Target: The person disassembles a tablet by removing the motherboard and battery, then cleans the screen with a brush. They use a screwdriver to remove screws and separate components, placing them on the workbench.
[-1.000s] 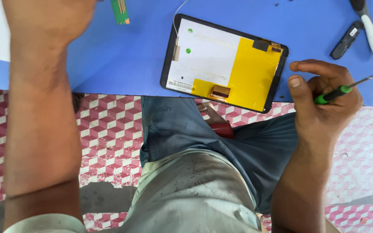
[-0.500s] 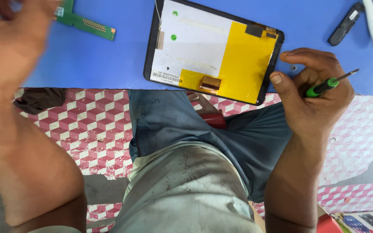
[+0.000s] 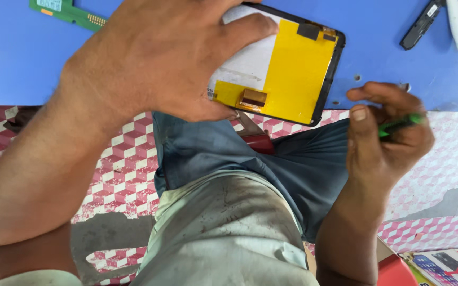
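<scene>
Yellow film, smooth and slightly glossy, covers half the back of the opened tablet (image 3: 287, 69); the rest is a white panel inside a thin black frame, with a small brown ribbon connector near the lower edge. It lies flat at the near edge of the blue table (image 3: 22, 63), and my left hand (image 3: 160, 58) is spread wide over its left part, fingers and thumb pressing on the panel and rim. My right hand (image 3: 385, 132) hangs just off the table edge, fingers curled tight round a slim green-handled screwdriver (image 3: 398, 126), blurred. A green circuit board (image 3: 67, 10) sits at the far left, and a narrow black part (image 3: 422, 25) and a white tool (image 3: 457, 24) at the far right. Below is red-and-white cube-patterned flooring (image 3: 117, 169).
</scene>
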